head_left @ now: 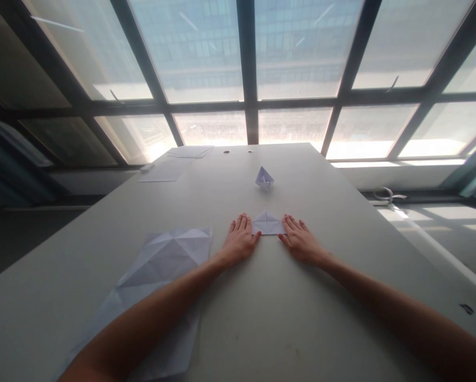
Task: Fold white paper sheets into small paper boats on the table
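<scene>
A small folded sheet of white paper (267,225) lies flat on the white table (253,307), its top edge rising to a peak with a crease down the middle. My left hand (241,236) presses flat on its left end, fingers stretched out. On the right end rests my right hand (300,239), also flat with the fingers extended. Both hands cover the outer corners of the folded paper. Just beyond it stands a finished-looking paper boat (264,179).
Under and beside my left forearm spreads a large creased paper sheet (166,260). Flat white sheets (162,171) lie at the table's far left. Large windows (206,53) rise behind the far edge. A white cable (384,195) is on the right, off the table.
</scene>
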### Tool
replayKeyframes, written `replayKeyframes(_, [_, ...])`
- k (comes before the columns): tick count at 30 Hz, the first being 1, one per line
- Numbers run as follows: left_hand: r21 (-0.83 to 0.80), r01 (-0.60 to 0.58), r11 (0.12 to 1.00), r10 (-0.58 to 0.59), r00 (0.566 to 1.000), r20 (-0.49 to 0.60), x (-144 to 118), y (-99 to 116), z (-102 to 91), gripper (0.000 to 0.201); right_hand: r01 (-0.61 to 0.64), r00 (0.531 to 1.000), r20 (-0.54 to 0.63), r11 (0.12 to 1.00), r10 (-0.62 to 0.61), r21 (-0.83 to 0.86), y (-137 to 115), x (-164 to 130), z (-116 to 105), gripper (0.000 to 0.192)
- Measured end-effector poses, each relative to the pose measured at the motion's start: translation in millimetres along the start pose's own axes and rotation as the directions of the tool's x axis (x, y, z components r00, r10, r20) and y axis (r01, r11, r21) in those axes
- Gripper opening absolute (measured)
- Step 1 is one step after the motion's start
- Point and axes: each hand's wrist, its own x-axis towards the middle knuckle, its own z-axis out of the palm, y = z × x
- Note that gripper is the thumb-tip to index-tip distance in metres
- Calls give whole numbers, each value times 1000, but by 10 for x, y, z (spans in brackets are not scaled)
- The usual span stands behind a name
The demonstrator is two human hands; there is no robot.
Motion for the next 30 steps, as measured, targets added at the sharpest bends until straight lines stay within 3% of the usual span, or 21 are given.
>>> replayKeyframes(4, [-22, -19, 1000, 18, 999, -45, -2, -16, -10, 58, -27, 999, -40, 998, 30, 57, 4, 22, -21, 58])
replayKeyframes(13, [-76, -27, 997, 23, 998, -56, -32, 48, -126, 59, -23, 984, -171, 990, 47, 141, 24, 28, -63, 48])
replayKeyframes(30, [-212, -75, 974, 40, 986, -162, 15, 6, -160, 53, 8, 982, -188, 984, 27, 179, 46, 35, -46, 45])
